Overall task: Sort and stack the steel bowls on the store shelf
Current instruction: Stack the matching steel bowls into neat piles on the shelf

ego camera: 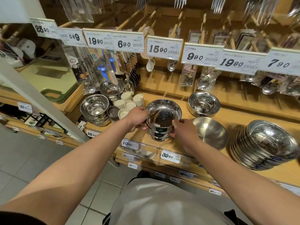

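While both hands clasp the middle pile, worth weighing how it could slip; left hand point(138, 118) curled round the far-left side of the stack of straight-walled steel bowls point(162, 120), right hand point(184, 129) pinching its near-right wall with curled fingers; stack standing on the wooden shelf point(181, 145) close to the front edge, just above the price tags; seems three or four bowls deep, nested but with the top one sitting proud. Likely trouble: polished walls giving little friction, so an uneven squeeze or lift could let the lower bowls drop out and roll off the lip to the tiled floor. Also close: the cluster of cream cups point(128, 103) just behind the left knuckles, easy to knock when sliding leftward; the matte bowl point(209, 132) tilted on its side just right of the right wrist, apt to rock or clatter if nudged. Further right, the tall leaning pile of shallow bowls point(263, 145) looks ready to topple under any shelf jolt.
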